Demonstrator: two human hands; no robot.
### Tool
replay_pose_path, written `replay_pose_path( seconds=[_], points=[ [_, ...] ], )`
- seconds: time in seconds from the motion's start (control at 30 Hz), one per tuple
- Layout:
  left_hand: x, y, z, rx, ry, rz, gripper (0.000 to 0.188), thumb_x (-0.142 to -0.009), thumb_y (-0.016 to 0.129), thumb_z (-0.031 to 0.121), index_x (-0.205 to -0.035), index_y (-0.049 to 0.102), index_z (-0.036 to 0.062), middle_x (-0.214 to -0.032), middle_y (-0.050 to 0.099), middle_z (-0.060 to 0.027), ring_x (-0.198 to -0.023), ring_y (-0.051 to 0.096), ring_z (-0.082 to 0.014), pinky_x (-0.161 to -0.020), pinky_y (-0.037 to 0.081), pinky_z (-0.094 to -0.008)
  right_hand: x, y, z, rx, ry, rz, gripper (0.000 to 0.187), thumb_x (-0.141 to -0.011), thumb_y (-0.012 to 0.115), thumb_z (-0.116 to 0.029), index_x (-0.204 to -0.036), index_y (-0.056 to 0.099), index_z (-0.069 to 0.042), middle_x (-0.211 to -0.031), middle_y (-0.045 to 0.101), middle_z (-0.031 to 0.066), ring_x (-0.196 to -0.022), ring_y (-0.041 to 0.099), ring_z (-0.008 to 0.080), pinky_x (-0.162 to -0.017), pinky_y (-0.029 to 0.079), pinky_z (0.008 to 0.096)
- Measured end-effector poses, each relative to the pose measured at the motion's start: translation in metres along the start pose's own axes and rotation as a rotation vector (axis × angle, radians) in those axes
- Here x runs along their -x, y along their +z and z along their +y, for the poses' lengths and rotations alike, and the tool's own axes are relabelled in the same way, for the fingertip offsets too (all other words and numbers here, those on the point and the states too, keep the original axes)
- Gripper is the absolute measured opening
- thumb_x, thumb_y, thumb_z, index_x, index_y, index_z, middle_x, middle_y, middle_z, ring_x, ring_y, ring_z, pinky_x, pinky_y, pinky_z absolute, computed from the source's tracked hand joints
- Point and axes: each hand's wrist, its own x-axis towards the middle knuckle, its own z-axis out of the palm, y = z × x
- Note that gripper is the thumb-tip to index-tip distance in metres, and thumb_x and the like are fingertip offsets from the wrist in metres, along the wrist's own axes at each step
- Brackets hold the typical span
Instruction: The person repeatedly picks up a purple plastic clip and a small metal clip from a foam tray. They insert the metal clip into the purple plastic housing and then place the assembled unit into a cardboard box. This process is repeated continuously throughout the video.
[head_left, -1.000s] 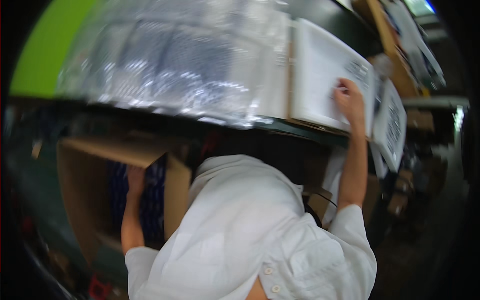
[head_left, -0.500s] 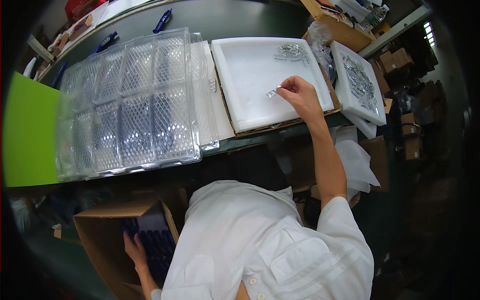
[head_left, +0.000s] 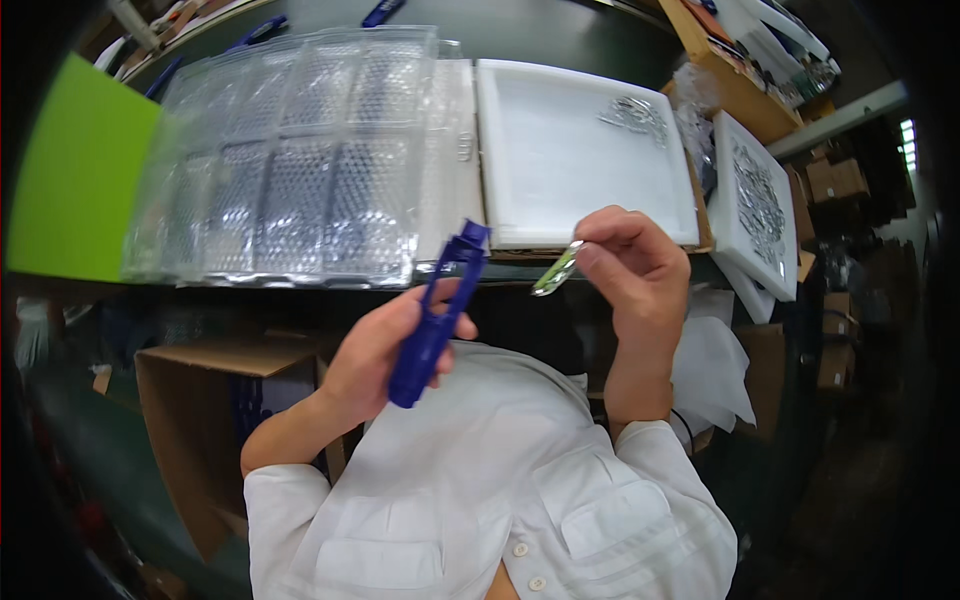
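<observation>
In front of my chest, my left hand [head_left: 372, 350] is wrapped round a long dark blue plastic housing [head_left: 425, 345] with an open frame at its upper end. The housing stands tilted, its top leaning right. Between thumb and fingertips my right hand [head_left: 642, 265] pinches a small, narrow, shiny metal piece [head_left: 557, 272], which slants down toward the housing without touching it. Beyond that hand lies a white foam tray [head_left: 575, 236], with a pile of similar small metal pieces [head_left: 635, 117] in its far right corner.
Stacked clear plastic blister trays [head_left: 270, 205] cover the left of the bench, beside a bright green panel [head_left: 85, 180]. A second foam tray [head_left: 783, 272] holding metal pieces tilts at the right. Below left stands an open carton [head_left: 170, 420] with blue parts [head_left: 247, 405] inside.
My left hand has come up from the carton with a blue housing. My right hand has drawn back from over the foam tray toward me, still pinching the metal piece.
</observation>
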Motion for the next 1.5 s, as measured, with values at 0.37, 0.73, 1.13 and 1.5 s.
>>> replay_pose_path(
  seconds=[0.37, 0.73, 1.13, 1.5],
  points=[
    [-0.053, 0.044, -0.029, -0.184, -0.134, -0.117, 0.074, -0.087, 0.045, 0.023, -0.158, 0.042, 0.0013, -0.121, 0.068, -0.0125, -0.088, 0.065, -0.0132, -0.073, 0.057, -0.0284, 0.027, -0.003, 0.018, 0.554, -0.186, 0.012, 0.015, -0.075, 0.081, 0.003, -0.083, 0.068, 0.001, -0.132, 0.064, 0.0220, -0.116, 0.066, 0.0357, -0.094, 0.056, 0.0422],
    [-0.067, 0.032, -0.041, -0.388, 0.045, -0.026, 0.054, -0.096, 0.048, 0.004, -0.150, 0.051, -0.0012, -0.104, 0.071, -0.0085, -0.072, 0.061, -0.0078, -0.061, 0.051, -0.0229, 0.022, 0.006, 0.041, 0.847, -0.328, -0.033, 0.019, -0.075, 0.080, 0.000, -0.081, 0.062, -0.002, -0.128, 0.065, 0.0215, -0.110, 0.066, 0.0384, -0.081, 0.058, 0.0425],
    [-0.085, 0.027, -0.056, -0.878, 0.427, 0.165, 0.019, -0.099, 0.067, 0.008, -0.115, 0.069, -0.0025, -0.070, 0.066, -0.0079, -0.056, 0.060, -0.0105, -0.053, 0.048, -0.0284, 0.027, 0.004, 0.056, 0.505, 0.100, 0.124, 0.036, -0.083, 0.080, -0.007, -0.113, 0.061, 0.000, -0.103, 0.071, 0.0124, -0.092, 0.071, 0.0207, -0.084, 0.057, 0.0343],
    [-0.091, 0.029, -0.057, -0.922, 0.234, 0.234, 0.019, -0.102, 0.069, 0.016, -0.098, 0.073, -0.0013, -0.060, 0.061, -0.0032, -0.050, 0.053, -0.0066, -0.048, 0.043, -0.0264, 0.034, -0.001, 0.089, 0.301, 0.230, 0.166, 0.034, -0.083, 0.078, -0.007, -0.107, 0.056, 0.001, -0.085, 0.068, 0.0095, -0.074, 0.067, 0.0156, -0.068, 0.055, 0.0318]
  ],
)
